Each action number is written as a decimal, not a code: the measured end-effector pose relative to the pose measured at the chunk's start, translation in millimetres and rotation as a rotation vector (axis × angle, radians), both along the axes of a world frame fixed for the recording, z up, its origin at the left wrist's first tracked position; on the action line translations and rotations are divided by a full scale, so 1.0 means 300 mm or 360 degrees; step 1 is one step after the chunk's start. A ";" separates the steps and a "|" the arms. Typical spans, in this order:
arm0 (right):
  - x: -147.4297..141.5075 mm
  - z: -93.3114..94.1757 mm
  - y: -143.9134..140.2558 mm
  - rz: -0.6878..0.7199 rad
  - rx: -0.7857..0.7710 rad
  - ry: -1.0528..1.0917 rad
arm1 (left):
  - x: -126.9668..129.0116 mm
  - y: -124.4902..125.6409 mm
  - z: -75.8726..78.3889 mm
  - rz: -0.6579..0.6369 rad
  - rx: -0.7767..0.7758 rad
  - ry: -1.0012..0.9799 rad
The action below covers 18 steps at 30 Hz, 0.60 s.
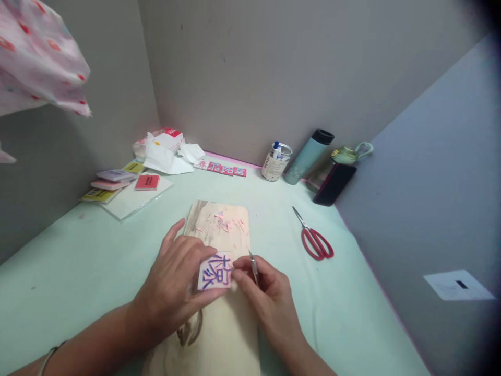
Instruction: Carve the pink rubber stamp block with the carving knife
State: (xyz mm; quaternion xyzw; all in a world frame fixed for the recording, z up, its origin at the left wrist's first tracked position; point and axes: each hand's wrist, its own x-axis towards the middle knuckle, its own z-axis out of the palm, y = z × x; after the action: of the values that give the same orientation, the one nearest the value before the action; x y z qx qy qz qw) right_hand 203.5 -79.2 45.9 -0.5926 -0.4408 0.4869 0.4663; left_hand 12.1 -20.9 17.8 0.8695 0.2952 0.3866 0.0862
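Observation:
My left hand (172, 287) grips a small square carving block (215, 271) by its left side, fingers at the top and thumb below. Purple character strokes cover the block's pale face. At the block's right edge, the fingertips of my right hand (270, 297) come close to or touch it; contact is hard to tell. A slim metal craft knife (253, 265) is held in that hand, its tip pointing up and away from me. Beneath both hands lies a wooden board (230, 334), with pink and purple shavings (223, 223) scattered on its far part.
Red-handled scissors (317, 243) lie right of the board. Farther back stand a pen jar (276, 163), a teal tumbler (309, 156), a green bottle (344, 154) and a dark phone (334, 184). Finished-looking stamps (221, 168), tissues (168, 156) and stacked blocks (113, 177) sit back left.

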 end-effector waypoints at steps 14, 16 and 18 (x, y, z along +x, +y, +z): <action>0.011 -0.006 0.006 0.0127 -0.0099 -0.0058 | 0.001 -0.001 0.002 0.0005 0.0070 0.0002; 0.012 -0.011 0.000 0.0116 -0.0055 -0.0183 | 0.003 0.001 -0.001 0.0001 0.0096 0.0021; 0.012 -0.019 -0.007 0.0116 0.0063 -0.0410 | 0.005 0.002 -0.004 -0.0003 0.0114 0.0039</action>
State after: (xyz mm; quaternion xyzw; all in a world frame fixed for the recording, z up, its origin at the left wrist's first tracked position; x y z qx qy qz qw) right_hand 207.2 -81.2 40.3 -0.6246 -0.5278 0.4144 0.3995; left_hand 13.5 -20.3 16.5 0.8770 0.2813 0.3861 0.0519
